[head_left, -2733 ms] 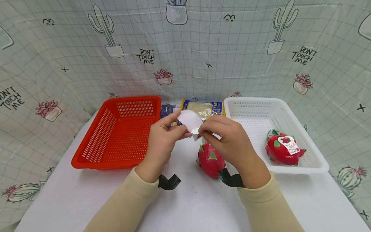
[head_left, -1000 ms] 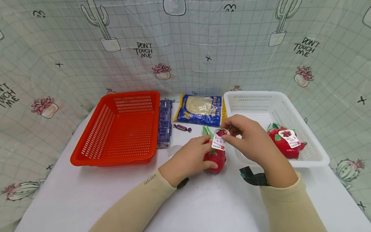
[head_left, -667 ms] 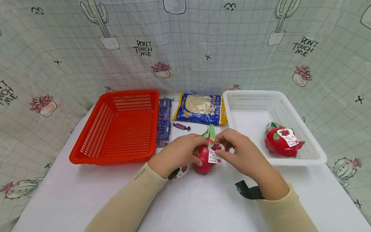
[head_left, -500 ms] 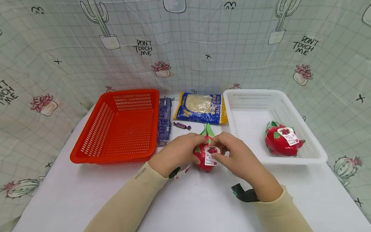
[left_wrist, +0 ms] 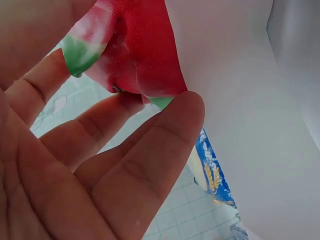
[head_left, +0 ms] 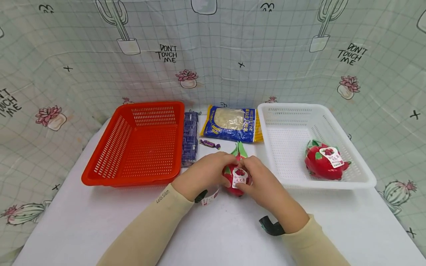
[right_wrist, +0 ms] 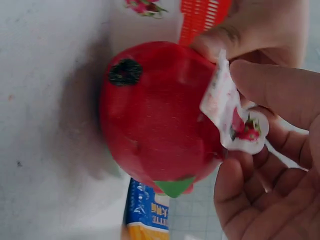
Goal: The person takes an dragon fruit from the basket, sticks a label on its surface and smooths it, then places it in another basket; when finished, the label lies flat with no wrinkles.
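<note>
A red dragon fruit [head_left: 237,190] with green leaf tips stands on the table between both hands. My left hand [head_left: 208,171] grips it from the left, fingers curled against its side in the left wrist view. A white label [head_left: 239,177] printed with a dragon fruit lies against its front. My right hand [head_left: 261,183] holds this label between thumb and fingers; in the right wrist view, the label [right_wrist: 222,97] is bent and part of it stands off the skin. Beside the left wrist sits a clear and white label sheet [head_left: 210,199], partly hidden.
Left stands a red basket [head_left: 133,181]; right, a white basket [head_left: 323,183] with another labelled dragon fruit [head_left: 323,162]. Between them are a dark blue box-like pack [head_left: 190,138], a blue and yellow noodle-like packet [head_left: 229,123] and a purple wrapped candy [head_left: 209,144].
Earlier both hands held a white piece up in the air; then they came down to the fruit. The right hand has since moved left, bringing the label lower against the fruit's front.
</note>
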Available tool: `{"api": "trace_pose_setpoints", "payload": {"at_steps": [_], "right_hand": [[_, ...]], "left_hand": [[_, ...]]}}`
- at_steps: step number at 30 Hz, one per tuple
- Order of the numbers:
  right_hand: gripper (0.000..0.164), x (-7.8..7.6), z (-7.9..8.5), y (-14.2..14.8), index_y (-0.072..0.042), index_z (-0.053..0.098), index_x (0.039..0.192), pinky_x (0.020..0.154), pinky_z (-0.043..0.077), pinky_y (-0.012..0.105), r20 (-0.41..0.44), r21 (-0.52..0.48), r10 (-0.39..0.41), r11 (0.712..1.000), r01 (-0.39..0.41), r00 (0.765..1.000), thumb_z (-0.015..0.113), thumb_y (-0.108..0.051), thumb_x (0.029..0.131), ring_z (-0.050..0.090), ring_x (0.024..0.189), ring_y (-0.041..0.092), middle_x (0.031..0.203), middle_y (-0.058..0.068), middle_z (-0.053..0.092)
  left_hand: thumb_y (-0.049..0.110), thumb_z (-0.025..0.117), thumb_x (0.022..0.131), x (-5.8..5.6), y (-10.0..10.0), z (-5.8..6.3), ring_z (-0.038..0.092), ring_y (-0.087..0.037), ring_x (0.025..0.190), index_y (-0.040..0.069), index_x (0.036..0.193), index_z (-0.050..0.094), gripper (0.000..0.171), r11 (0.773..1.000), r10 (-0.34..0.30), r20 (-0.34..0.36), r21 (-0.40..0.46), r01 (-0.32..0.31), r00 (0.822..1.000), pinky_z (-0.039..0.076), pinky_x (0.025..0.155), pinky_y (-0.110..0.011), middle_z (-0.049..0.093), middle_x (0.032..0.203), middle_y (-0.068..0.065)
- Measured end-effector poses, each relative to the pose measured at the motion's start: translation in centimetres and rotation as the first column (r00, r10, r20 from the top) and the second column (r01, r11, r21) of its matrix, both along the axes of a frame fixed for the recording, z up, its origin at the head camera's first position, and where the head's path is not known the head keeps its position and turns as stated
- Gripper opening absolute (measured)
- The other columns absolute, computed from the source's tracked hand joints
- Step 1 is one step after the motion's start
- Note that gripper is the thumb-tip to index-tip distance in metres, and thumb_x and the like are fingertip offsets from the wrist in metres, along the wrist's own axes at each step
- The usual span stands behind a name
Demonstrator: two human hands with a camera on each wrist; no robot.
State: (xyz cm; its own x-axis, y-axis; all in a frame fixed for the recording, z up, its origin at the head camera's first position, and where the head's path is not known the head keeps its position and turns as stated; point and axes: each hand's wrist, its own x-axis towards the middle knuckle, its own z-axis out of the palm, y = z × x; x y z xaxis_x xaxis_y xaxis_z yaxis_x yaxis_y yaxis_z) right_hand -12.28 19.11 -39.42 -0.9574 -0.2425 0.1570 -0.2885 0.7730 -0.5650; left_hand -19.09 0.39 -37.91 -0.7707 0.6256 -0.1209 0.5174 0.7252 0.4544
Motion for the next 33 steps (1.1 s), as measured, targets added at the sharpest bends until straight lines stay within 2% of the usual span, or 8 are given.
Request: {"api": "trace_pose_setpoints", "payload": {"at_steps": [3, 8, 10, 13, 18, 20, 25, 33], "right_hand": [[0.058, 0.0, -0.5, -0.5, -0.003, 0.058, 0.128, 0.093, 0.06, 0.041, -0.042, 0.041, -0.018, 0.999, 0.019, 0.999, 0.093, -0.012, 0.082, 0.058, 0.109, 0.024, 0.119, 0.012, 0.061], [0.069, -0.1, -1.2, -1.0, 0.0, 0.055, 0.132, 0.096, 0.058, 0.047, -0.142, 0.082, -0.048, 0.995, 0.06, 0.989, 0.096, -0.013, 0.078, 0.059, 0.11, 0.031, 0.117, 0.016, 0.06], [0.071, -0.1, -1.3, -1.1, 0.001, 0.055, 0.132, 0.095, 0.058, 0.047, -0.15, 0.088, -0.054, 0.994, 0.068, 0.987, 0.096, -0.014, 0.077, 0.059, 0.109, 0.032, 0.117, 0.017, 0.059], [0.071, -0.2, -1.2, -1.1, 0.001, 0.056, 0.134, 0.095, 0.059, 0.046, -0.115, 0.083, -0.072, 0.993, 0.082, 0.991, 0.096, -0.015, 0.078, 0.06, 0.109, 0.031, 0.116, 0.016, 0.058], [0.065, -0.6, -0.6, -1.1, -0.001, 0.062, 0.138, 0.094, 0.061, 0.044, 0.011, 0.075, -0.112, 0.991, 0.111, 0.994, 0.092, -0.019, 0.084, 0.062, 0.107, 0.026, 0.117, 0.013, 0.061], [0.057, -0.8, -0.3, -1.1, -0.004, 0.066, 0.134, 0.09, 0.061, 0.042, 0.039, 0.077, -0.111, 0.991, 0.107, 0.993, 0.091, -0.021, 0.085, 0.062, 0.102, 0.024, 0.114, 0.011, 0.064], [0.03, -1.7, 0.3, -1.1, -0.01, 0.071, 0.11, 0.073, 0.051, 0.034, 0.042, 0.09, -0.085, 0.993, 0.081, 0.996, 0.088, -0.023, 0.089, 0.056, 0.085, 0.021, 0.097, 0.007, 0.064], [0.017, -1.9, 0.0, -1.5, -0.01, 0.066, 0.104, 0.084, 0.056, 0.041, 0.019, 0.097, -0.103, 0.99, 0.1, 0.995, 0.079, -0.018, 0.097, 0.061, 0.093, 0.024, 0.103, 0.007, 0.066]], "left_hand": [[0.02, 0.093, 0.083, 0.1, -0.1, 0.0, 0.064, -0.017, 0.124, 0.027, 0.143, 0.067, 0.066, 1.0, -0.001, 0.001, 0.003, 0.001, 1.0, 0.056, 0.109, -0.037, 0.068, 0.139, 0.002], [0.021, 0.092, 0.084, 0.1, -0.1, 0.0, 0.064, -0.017, 0.125, 0.026, 0.145, 0.065, 0.068, 1.0, -0.01, -0.014, 0.002, 0.01, 1.0, 0.055, 0.111, -0.037, 0.069, 0.138, 0.001], [0.02, 0.093, 0.083, 0.0, -0.1, 0.0, 0.064, -0.017, 0.124, 0.026, 0.144, 0.066, 0.067, 1.0, -0.014, -0.018, 0.004, 0.014, 1.0, 0.055, 0.11, -0.036, 0.07, 0.137, 0.001], [0.02, 0.094, 0.082, 0.1, -0.1, -0.1, 0.064, -0.018, 0.125, 0.025, 0.145, 0.063, 0.07, 1.0, -0.006, -0.015, 0.007, 0.006, 1.0, 0.055, 0.111, -0.038, 0.069, 0.14, 0.0], [0.023, 0.095, 0.08, 0.2, -0.1, 0.0, 0.065, -0.02, 0.126, 0.021, 0.15, 0.057, 0.08, 0.999, 0.048, 0.012, 0.01, -0.048, 0.999, 0.056, 0.11, -0.04, 0.067, 0.142, -0.001], [0.025, 0.095, 0.08, 0.2, -0.1, 0.0, 0.066, -0.02, 0.123, 0.02, 0.15, 0.057, 0.08, 0.998, 0.056, 0.008, 0.0, -0.056, 0.998, 0.057, 0.109, -0.04, 0.069, 0.14, -0.001], [0.025, 0.095, 0.081, 0.1, 0.0, 0.1, 0.067, -0.018, 0.114, 0.02, 0.143, 0.063, 0.07, 0.999, 0.033, -0.021, -0.028, -0.034, 0.999, 0.058, 0.106, -0.038, 0.072, 0.131, 0.0], [0.026, 0.095, 0.08, 0.2, 0.2, 0.1, 0.067, -0.016, 0.105, 0.021, 0.134, 0.065, 0.062, 0.999, 0.02, -0.041, -0.045, -0.022, 0.999, 0.059, 0.1, -0.036, 0.073, 0.122, 0.002]]}}
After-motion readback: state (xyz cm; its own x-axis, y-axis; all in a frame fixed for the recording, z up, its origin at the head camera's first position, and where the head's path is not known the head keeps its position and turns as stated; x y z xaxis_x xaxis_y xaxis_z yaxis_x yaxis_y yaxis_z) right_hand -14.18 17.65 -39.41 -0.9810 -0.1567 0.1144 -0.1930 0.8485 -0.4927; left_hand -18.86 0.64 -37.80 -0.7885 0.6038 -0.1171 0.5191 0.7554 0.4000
